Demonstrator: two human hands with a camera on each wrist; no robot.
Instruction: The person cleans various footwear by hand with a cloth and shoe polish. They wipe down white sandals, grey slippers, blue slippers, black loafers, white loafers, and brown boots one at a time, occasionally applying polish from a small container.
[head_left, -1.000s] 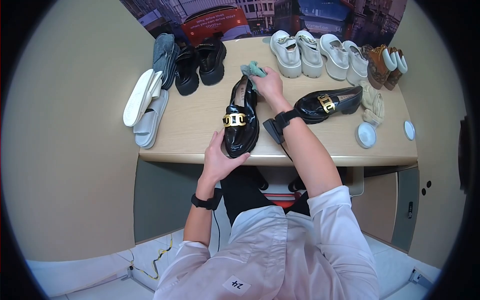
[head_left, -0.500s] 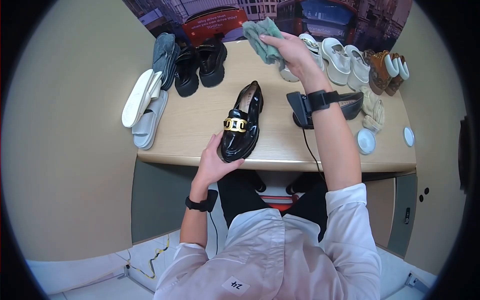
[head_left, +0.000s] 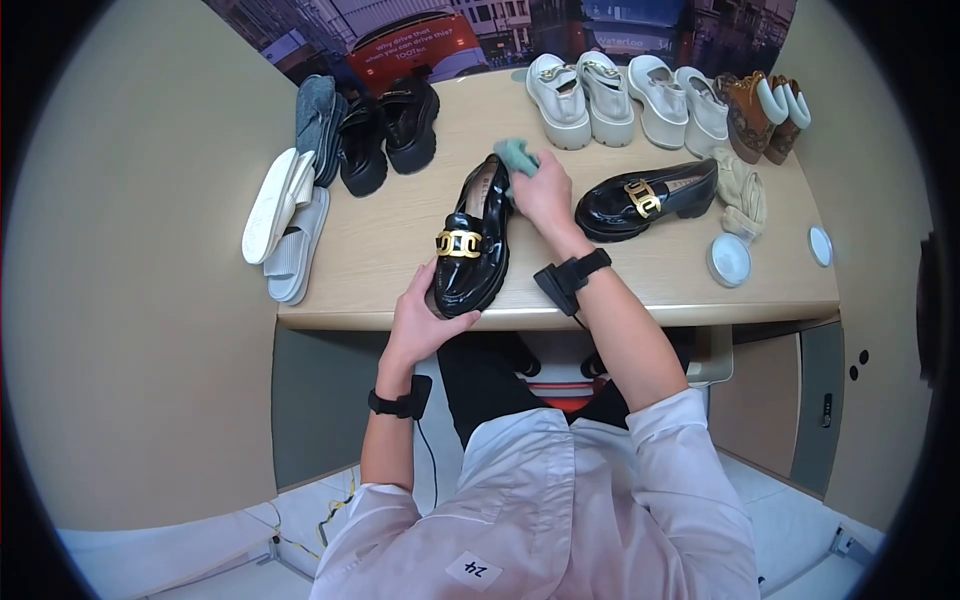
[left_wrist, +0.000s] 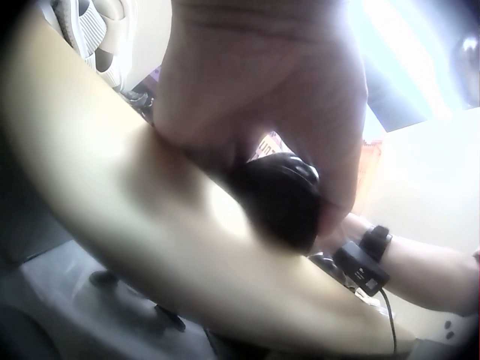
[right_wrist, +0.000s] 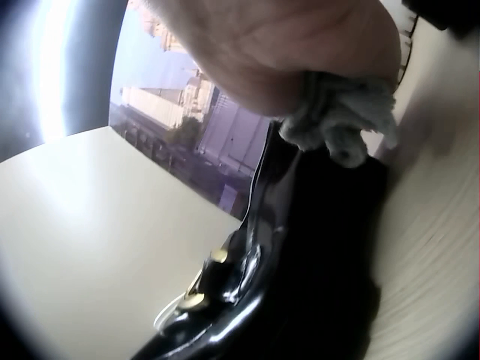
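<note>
A glossy black loafer (head_left: pixel 472 272) with a gold chain buckle stands near the table's front edge, toe toward the person. My left hand (head_left: pixel 418 322) holds its toe between thumb and fingers; the left wrist view shows the dark toe (left_wrist: pixel 281 199) between them. At the heel, my right hand (head_left: pixel 545 195) grips a bunched green cloth (head_left: pixel 516 156). In the right wrist view the cloth (right_wrist: pixel 341 124) lies against the shoe's heel end, partly hidden under the palm. The matching loafer (head_left: pixel 610 212) rests on its own to the right.
White slides (head_left: pixel 295 245), grey slippers (head_left: pixel 316 125) and black chunky shoes (head_left: pixel 408 125) line the left. White shoes (head_left: pixel 605 105) and brown boots (head_left: pixel 755 115) stand at the back right. A round tin (head_left: pixel 729 260), its lid (head_left: pixel 820 246) and beige fabric (head_left: pixel 742 200) lie at right.
The right hand lifted the cloth up and away from the shoe half a second ago, then brought it back down to the heel. The left hand stays at the toe.
</note>
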